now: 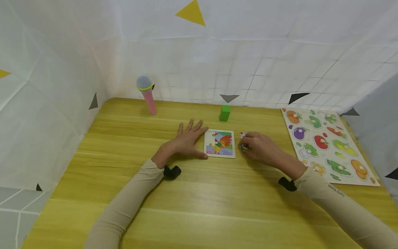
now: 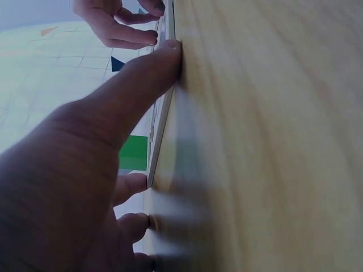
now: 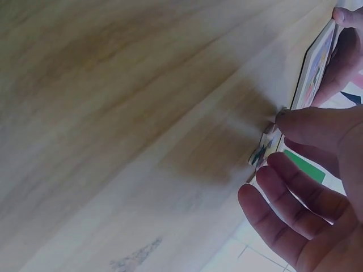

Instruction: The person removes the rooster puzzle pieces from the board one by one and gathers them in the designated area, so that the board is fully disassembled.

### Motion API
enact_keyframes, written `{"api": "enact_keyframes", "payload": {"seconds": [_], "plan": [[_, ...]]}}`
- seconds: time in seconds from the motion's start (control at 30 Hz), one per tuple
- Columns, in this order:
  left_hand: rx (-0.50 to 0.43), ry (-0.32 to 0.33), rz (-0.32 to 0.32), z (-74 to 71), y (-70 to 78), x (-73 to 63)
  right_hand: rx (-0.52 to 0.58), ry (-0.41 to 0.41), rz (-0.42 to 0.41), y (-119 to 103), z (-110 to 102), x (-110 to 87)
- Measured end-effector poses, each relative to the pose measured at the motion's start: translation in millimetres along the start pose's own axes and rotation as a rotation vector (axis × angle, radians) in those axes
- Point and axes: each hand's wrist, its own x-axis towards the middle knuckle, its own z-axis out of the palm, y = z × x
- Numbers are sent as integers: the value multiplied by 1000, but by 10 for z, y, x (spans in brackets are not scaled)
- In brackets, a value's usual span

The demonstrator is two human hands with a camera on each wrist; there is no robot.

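A small square picture puzzle [image 1: 219, 156] with a pale frame lies flat on the table; its picture includes a red and orange shape. My left hand [image 1: 186, 141] rests at its left side with fingers spread, thumb and index fingertip touching the frame. Just right of the puzzle, my right hand [image 1: 261, 148] pinches a small colourful puzzle piece [image 1: 245, 146] between thumb and fingers, low over the table. Part of another piece [image 1: 242, 133] shows beyond those fingers. In the right wrist view, pieces [image 3: 262, 148] lie near the thumb; the fingers hide some of them.
A green block [image 1: 225, 113] stands behind the puzzle. Toward the back left is a pink toy microphone [image 1: 149, 100]. A vegetable peg puzzle board [image 1: 311, 138] lies at the right, near the right forearm. White sheeting [image 1: 199, 69] rises behind the table.
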Motion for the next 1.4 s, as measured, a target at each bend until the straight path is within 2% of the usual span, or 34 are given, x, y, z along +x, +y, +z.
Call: {"api": "enact_keyframes", "payload": {"seconds": [0.47,0.7,0.97,1.4], "plan": [[12,-6,1,-4,-6,10,27,33,-42,-85,-40,34],[5,-7,4,-14,-13,0,60,35,-69,-255,-25,194],[1,-2,18,-1,-8,6,51,-23,-26,-399,-1,346],[0,-7,6,1,-9,11,112,-12,-106,-523,111,497]]}}
